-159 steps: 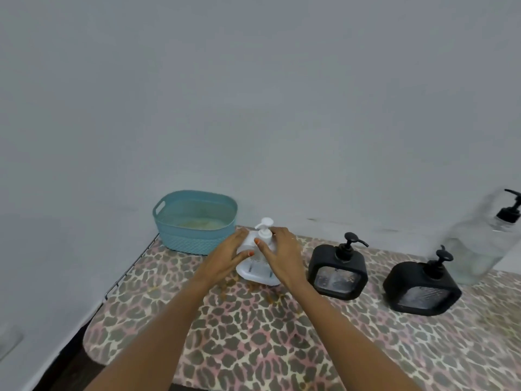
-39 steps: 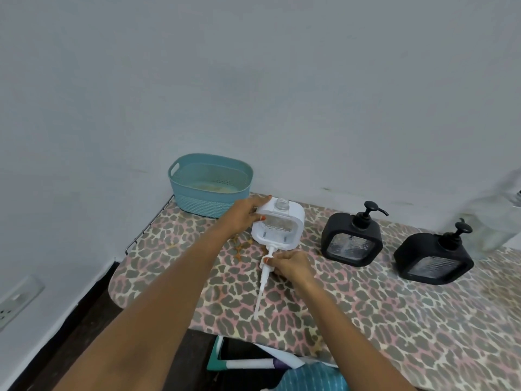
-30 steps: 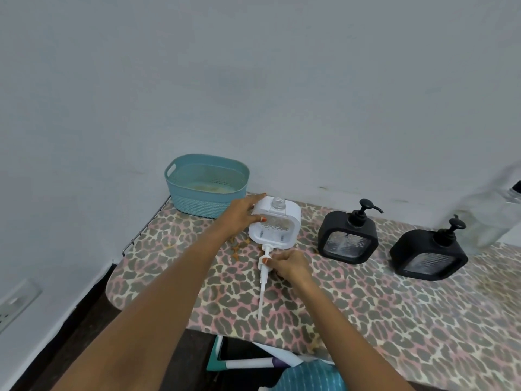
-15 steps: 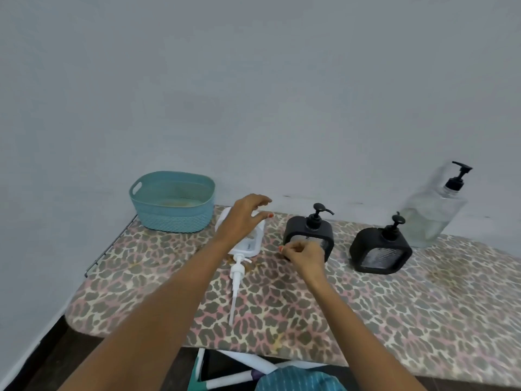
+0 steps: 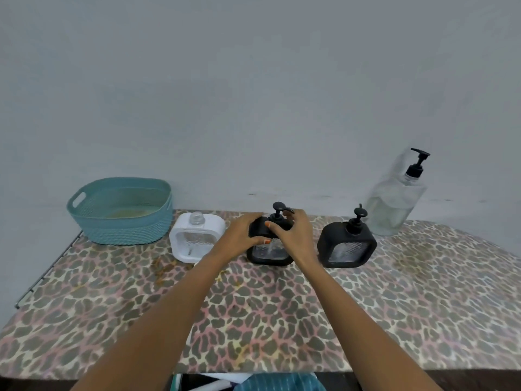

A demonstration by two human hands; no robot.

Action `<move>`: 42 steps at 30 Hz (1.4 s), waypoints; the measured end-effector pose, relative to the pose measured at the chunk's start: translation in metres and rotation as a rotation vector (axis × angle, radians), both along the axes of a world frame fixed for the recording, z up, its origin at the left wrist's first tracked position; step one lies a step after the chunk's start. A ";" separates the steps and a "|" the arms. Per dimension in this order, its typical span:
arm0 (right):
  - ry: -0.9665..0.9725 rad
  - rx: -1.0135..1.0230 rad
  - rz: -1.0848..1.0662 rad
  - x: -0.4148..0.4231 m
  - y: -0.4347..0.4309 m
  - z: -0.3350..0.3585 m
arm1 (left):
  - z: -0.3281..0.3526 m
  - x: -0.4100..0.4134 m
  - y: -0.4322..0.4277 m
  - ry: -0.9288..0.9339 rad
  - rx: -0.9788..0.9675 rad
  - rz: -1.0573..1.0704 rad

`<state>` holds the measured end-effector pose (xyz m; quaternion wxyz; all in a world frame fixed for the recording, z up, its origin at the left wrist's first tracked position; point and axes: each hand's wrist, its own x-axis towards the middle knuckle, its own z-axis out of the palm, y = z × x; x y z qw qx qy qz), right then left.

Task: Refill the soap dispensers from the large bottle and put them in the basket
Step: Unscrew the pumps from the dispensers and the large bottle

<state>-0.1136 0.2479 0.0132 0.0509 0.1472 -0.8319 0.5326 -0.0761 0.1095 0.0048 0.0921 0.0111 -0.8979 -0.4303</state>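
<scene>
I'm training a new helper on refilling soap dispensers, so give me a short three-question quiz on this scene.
1. How many dispensers are in the teal basket?
2. True or false: the white dispenser has its pump on.
3. The left hand and right hand both grip: A the teal basket; B the white dispenser; C the middle black dispenser.
Key: 1 zero; 2 false; 3 C.
</scene>
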 end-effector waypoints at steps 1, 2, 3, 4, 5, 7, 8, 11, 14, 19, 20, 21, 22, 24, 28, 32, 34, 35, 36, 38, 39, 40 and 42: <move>-0.011 0.016 0.009 -0.002 -0.003 -0.001 | -0.001 -0.001 -0.001 0.011 0.016 -0.014; -0.021 0.030 0.007 -0.005 -0.005 -0.001 | -0.001 -0.001 -0.001 0.023 0.034 -0.021; -0.028 0.043 -0.002 -0.007 -0.007 -0.002 | -0.002 -0.001 -0.002 0.031 0.044 -0.026; -0.033 0.051 -0.010 -0.009 -0.008 -0.003 | -0.002 -0.002 -0.003 0.032 0.049 -0.031; -0.034 0.048 -0.010 -0.011 -0.008 -0.004 | -0.002 -0.002 -0.004 0.027 0.059 -0.036; -0.033 0.022 0.000 -0.012 -0.008 -0.004 | -0.003 -0.002 -0.005 0.009 0.086 -0.035; -0.035 0.014 0.006 -0.013 -0.007 -0.005 | -0.003 -0.002 -0.006 0.007 0.092 -0.035; -0.042 0.012 0.027 -0.017 -0.005 -0.005 | -0.003 -0.002 -0.005 0.020 0.062 -0.041; -0.048 0.020 0.061 -0.023 -0.003 -0.005 | -0.002 -0.002 -0.005 0.021 0.053 -0.051; -0.073 0.070 0.127 -0.031 0.000 -0.004 | 0.000 -0.002 -0.006 0.008 0.044 -0.054; -0.080 0.084 0.156 -0.033 0.002 -0.003 | 0.000 -0.002 -0.006 0.002 0.044 -0.053; -0.085 0.104 0.193 -0.034 0.004 -0.001 | 0.000 -0.002 -0.006 -0.002 0.045 -0.051; -0.086 0.121 0.235 -0.035 0.006 0.001 | 0.000 -0.002 -0.006 -0.005 0.047 -0.049; -0.090 0.114 0.320 -0.037 0.012 0.005 | 0.000 -0.002 -0.005 -0.009 0.056 -0.048; -0.212 0.032 0.464 -0.040 0.018 0.012 | 0.001 -0.002 -0.005 -0.019 0.075 -0.049; -0.108 0.177 0.350 -0.036 0.010 0.009 | 0.000 -0.002 -0.006 -0.010 0.053 -0.038; -0.035 0.182 0.176 -0.030 0.003 0.006 | 0.000 -0.002 -0.006 -0.006 0.046 -0.045; -0.011 0.167 0.110 -0.028 0.001 0.005 | 0.000 -0.002 -0.006 -0.007 0.046 -0.046; 0.000 0.156 0.075 -0.027 -0.001 0.003 | 0.000 -0.002 -0.006 -0.010 0.046 -0.044; -0.017 0.121 0.069 -0.026 -0.002 0.001 | -0.001 -0.003 -0.007 -0.019 0.048 -0.035; -0.035 0.096 0.083 -0.026 -0.001 0.002 | -0.001 -0.003 -0.007 -0.022 0.049 -0.031; -0.055 0.085 0.106 -0.027 0.001 0.003 | -0.001 -0.003 -0.007 -0.024 0.047 -0.026; -0.102 0.122 0.182 -0.030 0.007 0.008 | -0.001 -0.003 -0.007 -0.028 0.041 -0.021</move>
